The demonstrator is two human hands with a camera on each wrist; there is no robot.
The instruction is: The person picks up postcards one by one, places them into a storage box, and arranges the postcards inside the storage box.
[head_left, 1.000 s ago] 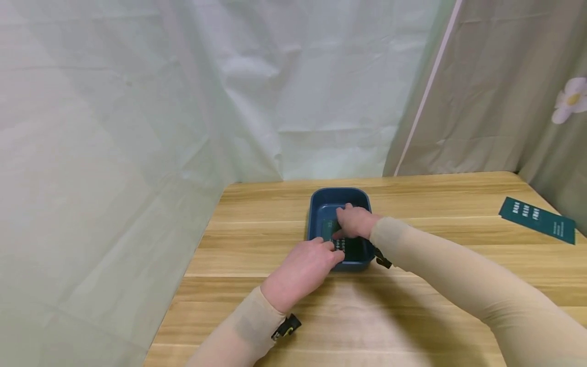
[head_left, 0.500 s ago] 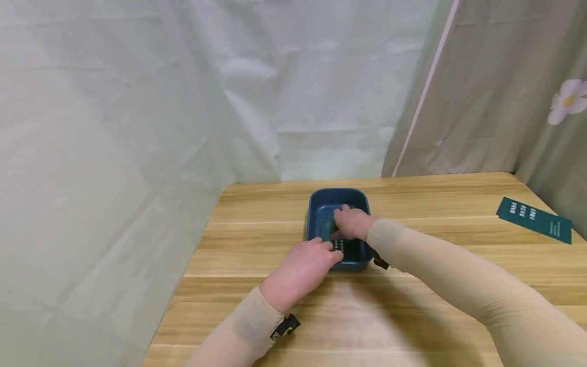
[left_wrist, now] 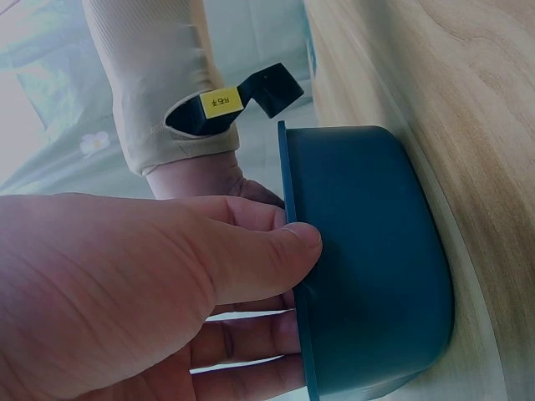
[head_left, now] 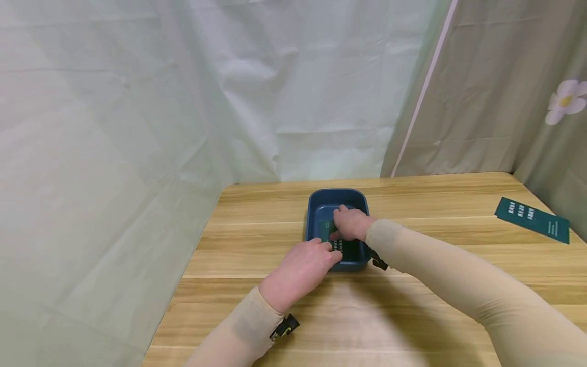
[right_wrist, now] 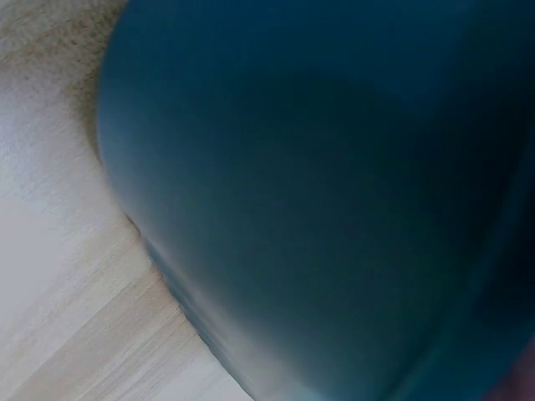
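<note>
A dark blue rectangular bin (head_left: pixel 337 192) stands on the wooden table, and a dark green card with pale print (head_left: pixel 325 229) lies inside it. My left hand (head_left: pixel 303 270) grips the bin's near rim at the left. In the left wrist view its thumb (left_wrist: pixel 292 248) presses the outer wall while the fingers reach over the rim to the inside. My right hand (head_left: pixel 352 223) reaches into the bin over the card, with thumb and forefinger apart. Whether it pinches the card is hidden. Only the bin's outer wall (right_wrist: pixel 276 192) fills most of the right wrist view.
Another dark green printed card (head_left: pixel 533 219) lies flat on the table (head_left: pixel 431 194) at the right. Pale curtains (head_left: pixel 321 102) hang behind the table and down its left side. My right forearm (head_left: pixel 440 260) crosses over the table's right half.
Both hands keep their places at the bin. The whole head view has shifted very slightly, with the far card appearing a little further left.
</note>
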